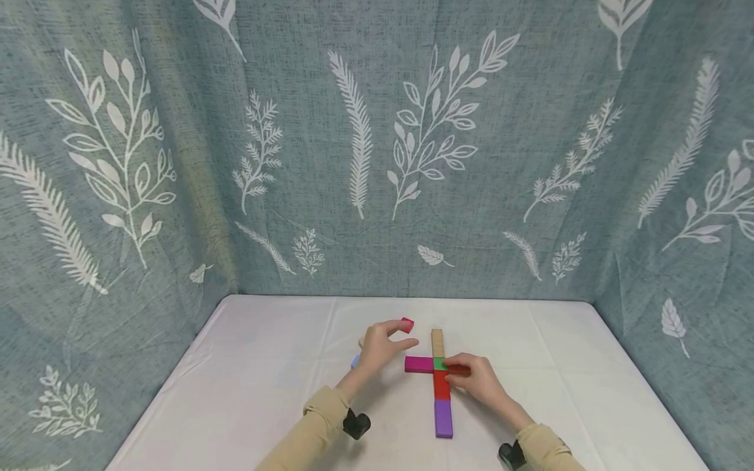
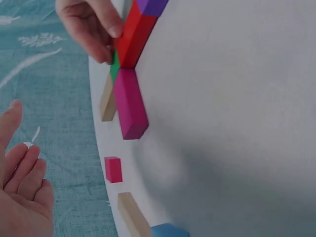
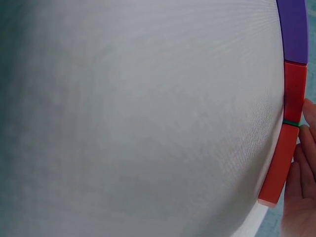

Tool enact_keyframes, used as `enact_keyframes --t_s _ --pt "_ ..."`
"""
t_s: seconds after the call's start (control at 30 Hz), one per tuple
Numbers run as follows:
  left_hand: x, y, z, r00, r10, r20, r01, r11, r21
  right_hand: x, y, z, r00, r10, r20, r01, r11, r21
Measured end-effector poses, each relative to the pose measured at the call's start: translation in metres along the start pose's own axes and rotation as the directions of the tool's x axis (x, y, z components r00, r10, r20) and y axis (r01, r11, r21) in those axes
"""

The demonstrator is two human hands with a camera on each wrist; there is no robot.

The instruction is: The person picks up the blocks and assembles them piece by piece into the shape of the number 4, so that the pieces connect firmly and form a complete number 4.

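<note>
Colored blocks form a cross on the white table. At its centre is a green block (image 1: 438, 363), with a wooden block (image 1: 437, 342) behind it and a magenta block (image 1: 419, 364) to its left. A red block (image 1: 442, 386) and a purple block (image 1: 444, 419) run toward the front. My right hand (image 1: 484, 381) pinches the orange-red block (image 3: 280, 165) forming the right arm of the cross, thumb in front and fingers behind. My left hand (image 1: 378, 345), thumb and forefinger spread, hovers left of the cross. Its forefinger overlaps a small pinkish-red block (image 2: 113, 169), which stands apart on the table.
Left of the cross, partly hidden behind my left hand in the head view, lie another wooden block (image 2: 133, 215) and a blue block (image 2: 169, 230). A patterned teal curtain (image 1: 377, 261) hangs around the table's back and sides. White cloth (image 1: 265, 366) covers the table.
</note>
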State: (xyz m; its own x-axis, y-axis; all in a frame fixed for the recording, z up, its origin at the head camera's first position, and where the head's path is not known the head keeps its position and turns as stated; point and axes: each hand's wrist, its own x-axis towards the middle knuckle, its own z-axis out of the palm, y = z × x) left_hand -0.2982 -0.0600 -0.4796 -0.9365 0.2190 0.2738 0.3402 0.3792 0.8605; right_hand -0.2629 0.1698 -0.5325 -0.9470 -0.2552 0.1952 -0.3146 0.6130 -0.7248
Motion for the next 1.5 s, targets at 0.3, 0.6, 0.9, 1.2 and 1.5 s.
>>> enact_keyframes --t_s 0.3,0.6,0.9,1.2,1.5 --pt "0.0 0.002 -0.017 1.0 0.002 -0.005 -0.002 0.999 -0.034 -0.001 -0.001 0.0 1.0 0.0 -0.011 0.0 1.0 0.006" --pt "-0.004 0.006 -0.038 0.998 -0.011 -0.063 0.005 0.996 -0.087 0.0 -0.001 -0.001 1.0 0.004 0.003 -0.004 1.0 0.014" --pt "-0.004 0.003 -0.061 0.996 -0.042 -0.081 0.035 0.996 -0.081 0.0 0.0 -0.001 1.0 -0.01 -0.005 0.011 1.0 0.004" --pt "-0.007 -0.006 -0.077 0.997 -0.038 -0.068 0.029 0.992 -0.122 0.001 0.002 0.001 1.0 -0.022 -0.02 0.022 1.0 -0.002" --pt "-0.01 -0.028 -0.083 0.997 -0.078 0.013 0.079 0.995 -0.066 0.001 0.004 0.0 0.999 -0.039 -0.021 0.039 0.999 -0.006"
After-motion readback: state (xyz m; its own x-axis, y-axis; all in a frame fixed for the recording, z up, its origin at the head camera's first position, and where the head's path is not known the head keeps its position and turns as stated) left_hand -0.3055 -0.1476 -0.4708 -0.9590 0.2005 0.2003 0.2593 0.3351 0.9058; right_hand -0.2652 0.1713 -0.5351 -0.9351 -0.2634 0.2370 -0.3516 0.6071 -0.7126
